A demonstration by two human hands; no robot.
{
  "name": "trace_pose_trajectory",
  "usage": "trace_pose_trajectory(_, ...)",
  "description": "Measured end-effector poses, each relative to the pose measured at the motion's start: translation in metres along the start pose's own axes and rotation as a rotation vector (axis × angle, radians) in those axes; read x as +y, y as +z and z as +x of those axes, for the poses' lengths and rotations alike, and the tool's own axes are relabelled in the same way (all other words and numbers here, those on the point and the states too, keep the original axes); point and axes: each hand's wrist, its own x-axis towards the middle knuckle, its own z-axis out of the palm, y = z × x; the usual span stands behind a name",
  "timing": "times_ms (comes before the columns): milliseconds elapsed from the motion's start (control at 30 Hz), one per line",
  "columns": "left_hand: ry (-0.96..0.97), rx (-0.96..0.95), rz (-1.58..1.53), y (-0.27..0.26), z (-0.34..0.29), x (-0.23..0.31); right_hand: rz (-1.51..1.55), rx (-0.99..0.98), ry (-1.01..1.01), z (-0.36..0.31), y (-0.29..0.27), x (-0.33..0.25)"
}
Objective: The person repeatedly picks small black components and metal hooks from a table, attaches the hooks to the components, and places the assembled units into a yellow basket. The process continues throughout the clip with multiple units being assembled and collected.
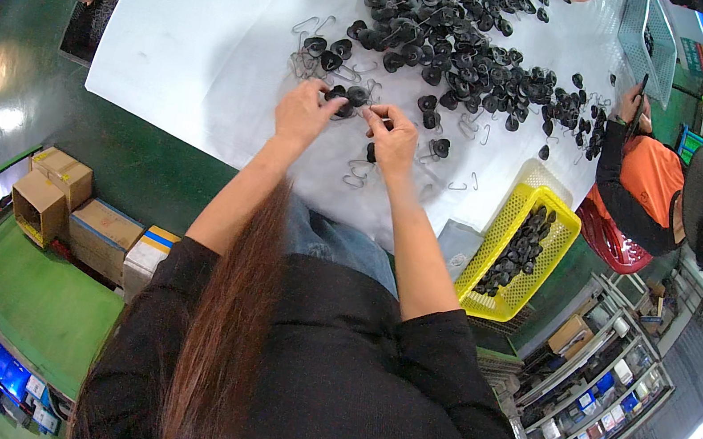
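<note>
My left hand [302, 111] is closed on a small black rubber part [338, 108] near the front of the white-covered table [189, 35]. Close beside it, my right hand [394, 142] pinches what looks like a thin wire hook, mostly hidden by the fingertips. Another black part [357, 95] shows just past the left fingertips. Bent wire hooks [303, 64] lie beyond my left hand, among a few black parts [331, 61]. More loose wire hooks [356, 173] are scattered around my right wrist.
A large heap of black parts [450, 31] spreads over the table's far side. To the right stands a yellow basket [484, 301] holding black parts. A co-worker in an orange vest [651, 183] works at the right edge. Cardboard boxes [104, 234] stand at left.
</note>
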Motion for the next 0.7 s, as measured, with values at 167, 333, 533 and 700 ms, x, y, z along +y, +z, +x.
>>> trace_pose_trajectory(167,0.066,-0.058,0.228,0.023,-0.008,0.01,-0.751,0.224,-0.044,0.008,-0.015,-0.004)
trace_pose_trajectory(333,0.065,-0.14,0.163,0.011,-0.003,-0.003,-0.715,-0.049,-0.197,0.027,0.013,-0.01)
trace_pose_trajectory(533,0.175,0.041,0.168,-0.002,0.002,0.002,-0.551,-0.16,-0.163,0.045,0.017,0.004)
trace_pose_trajectory(700,0.297,0.049,0.385,0.02,0.027,0.01,0.89,-0.433,0.424,0.019,-0.067,0.016)
